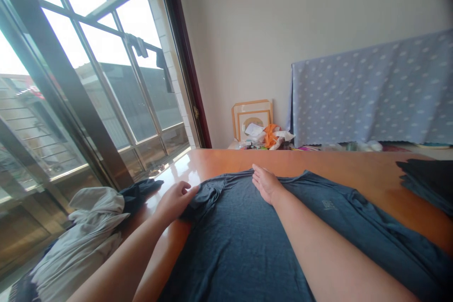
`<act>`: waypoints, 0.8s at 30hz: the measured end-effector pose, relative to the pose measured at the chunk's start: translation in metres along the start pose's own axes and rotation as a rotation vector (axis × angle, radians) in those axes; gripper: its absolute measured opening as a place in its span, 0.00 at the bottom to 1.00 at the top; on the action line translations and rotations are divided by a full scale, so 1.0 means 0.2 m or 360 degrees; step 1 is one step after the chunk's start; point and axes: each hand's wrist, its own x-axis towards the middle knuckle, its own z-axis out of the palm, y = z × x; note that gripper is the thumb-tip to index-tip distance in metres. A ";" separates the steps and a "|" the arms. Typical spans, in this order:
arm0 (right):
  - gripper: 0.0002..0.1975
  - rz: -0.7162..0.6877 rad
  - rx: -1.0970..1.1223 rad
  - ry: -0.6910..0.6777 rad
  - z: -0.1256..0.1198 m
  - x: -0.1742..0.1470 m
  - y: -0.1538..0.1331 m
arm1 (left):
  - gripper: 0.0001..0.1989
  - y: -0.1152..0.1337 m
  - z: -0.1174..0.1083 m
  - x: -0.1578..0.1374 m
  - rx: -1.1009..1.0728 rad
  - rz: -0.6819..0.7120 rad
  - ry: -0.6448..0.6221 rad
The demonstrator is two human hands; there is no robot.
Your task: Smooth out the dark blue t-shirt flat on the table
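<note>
A dark blue shirt (244,236) lies spread on the polished wooden table (170,245), with a small pale print on its right part. At its left edge, my left hand (177,199) is closed on the bunched sleeve, fingers curled and thumb against the cloth. My right hand (266,183) rests edge-down on the shirt's far edge, near the neckline. Its fingers are stretched out and hold nothing. The near end of the shirt runs out of view below.
Light grey and dark clothes (85,226) are heaped at the table's left. Dark folded clothes (428,184) lie at the right edge. Beyond the table stand picture frames (235,118) with bags and an orange cloth (271,136). A spotted blue-grey sheet (368,89) hangs at right; windows line the left.
</note>
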 end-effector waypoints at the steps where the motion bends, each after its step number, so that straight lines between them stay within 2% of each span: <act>1: 0.21 -0.0002 0.0000 0.0004 0.00 0.00 0.00 | 0.27 -0.01 0.00 -0.02 0.0056 0.0078 -0.0063; 3: 0.21 -0.0004 -0.0002 0.0012 0.00 0.00 0.00 | 0.27 -0.04 0.02 -0.05 0.0179 0.0174 -0.0147; 6: 0.20 -0.0001 -0.0005 0.0015 0.00 0.00 0.00 | 0.18 -0.09 0.04 -0.05 0.0328 0.0211 -0.0198; 8: 0.19 0.0005 -0.0005 0.0011 0.00 0.00 -0.01 | 0.12 -0.12 0.05 -0.03 0.0362 0.0173 -0.0189; 11: 0.18 0.0010 0.0004 0.0010 0.00 0.00 -0.01 | 0.09 -0.15 0.05 0.00 0.0370 0.0027 -0.0086; 15: 0.19 0.0017 0.0018 0.0018 0.00 0.00 -0.01 | 0.13 -0.17 0.02 -0.01 0.0288 -0.0167 0.0027; 20: 0.21 0.0026 0.0006 0.0007 0.00 -0.01 -0.01 | 0.13 -0.13 -0.02 -0.05 0.0251 -0.0271 0.0204; 24: 0.22 0.0019 -0.0016 0.0001 0.00 -0.01 -0.01 | 0.28 -0.10 -0.04 -0.08 0.0429 -0.0311 0.0076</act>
